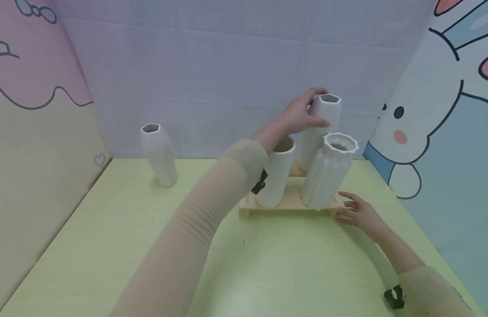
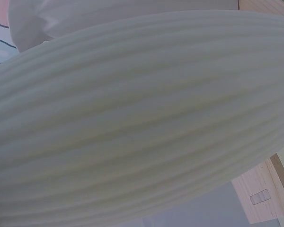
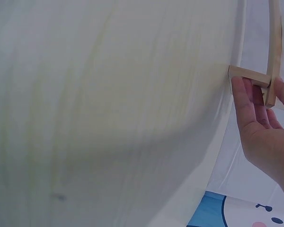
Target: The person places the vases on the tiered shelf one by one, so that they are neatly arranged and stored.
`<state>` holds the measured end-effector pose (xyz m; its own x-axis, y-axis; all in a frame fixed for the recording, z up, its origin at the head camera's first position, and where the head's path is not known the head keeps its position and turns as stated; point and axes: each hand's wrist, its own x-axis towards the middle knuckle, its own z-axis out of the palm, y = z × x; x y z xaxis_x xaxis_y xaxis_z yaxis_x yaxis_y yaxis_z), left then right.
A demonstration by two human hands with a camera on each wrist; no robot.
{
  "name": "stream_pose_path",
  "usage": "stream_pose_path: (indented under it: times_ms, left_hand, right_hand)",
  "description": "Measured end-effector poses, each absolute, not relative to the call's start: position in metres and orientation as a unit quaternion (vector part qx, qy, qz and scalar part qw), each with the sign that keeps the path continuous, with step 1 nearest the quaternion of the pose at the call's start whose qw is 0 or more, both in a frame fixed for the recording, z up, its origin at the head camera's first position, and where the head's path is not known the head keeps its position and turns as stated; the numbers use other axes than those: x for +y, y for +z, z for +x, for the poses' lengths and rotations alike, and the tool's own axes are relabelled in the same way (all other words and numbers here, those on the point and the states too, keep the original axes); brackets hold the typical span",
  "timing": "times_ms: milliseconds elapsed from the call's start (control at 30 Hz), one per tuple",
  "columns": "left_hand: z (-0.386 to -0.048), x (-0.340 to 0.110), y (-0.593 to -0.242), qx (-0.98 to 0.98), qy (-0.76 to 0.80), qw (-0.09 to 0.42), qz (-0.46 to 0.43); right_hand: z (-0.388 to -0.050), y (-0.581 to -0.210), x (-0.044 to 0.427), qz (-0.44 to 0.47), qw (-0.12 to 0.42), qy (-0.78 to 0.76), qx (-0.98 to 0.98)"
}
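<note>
My left hand reaches across and grips a tall white faceted vase near its top, thumb in front and fingers behind. That vase stands at the back of a low two-level wooden stand, its foot partly hidden. On the stand's front level are a ribbed white vase and a fluted white vase with a wavy rim. The ribbed vase fills the left wrist view, which hides the left hand. My right hand holds the stand's right end; its fingers and thumb straddle the wooden corner.
Another white faceted vase stands apart at the table's back left. The pale yellow-green table meets a whitish cloth backdrop behind. Cartoon-printed panels flank both sides.
</note>
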<state>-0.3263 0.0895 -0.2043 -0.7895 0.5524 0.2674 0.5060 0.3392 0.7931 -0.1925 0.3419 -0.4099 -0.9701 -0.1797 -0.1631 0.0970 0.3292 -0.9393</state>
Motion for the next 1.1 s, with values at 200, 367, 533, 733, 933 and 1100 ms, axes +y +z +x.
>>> stream_pose_path:
  times_ms: [200,367,533,733,933,1100]
  left_hand:
    - [-0.3266,0.0906,-0.2028,0.818,0.468,0.027,0.333]
    - [-0.328,0.0929,-0.2016,0.821,0.457,0.032,0.341]
    - [-0.3279,0.0923,-0.2006,0.824,0.456,0.036,0.334]
    - [-0.3255,0.0918,-0.1981,0.834,0.445,0.045,0.324]
    - [-0.3239,0.0899,-0.1988,0.829,0.453,0.052,0.323]
    - [-0.3228,0.0872,-0.2003,0.821,0.467,0.054,0.323]
  right_hand:
    - [-0.1933,-0.4116,0.3433,-0.026,0.118,-0.573,0.81]
    - [-0.1931,-0.4123,0.3445,-0.014,0.122,-0.562,0.818]
    - [-0.1925,-0.4105,0.3426,-0.01,0.123,-0.562,0.818]
    - [-0.1919,-0.4087,0.3416,-0.026,0.119,-0.564,0.816]
    - [-0.1918,-0.4081,0.3403,-0.022,0.122,-0.569,0.813]
    - [-0.1917,-0.4081,0.3394,-0.02,0.123,-0.569,0.813]
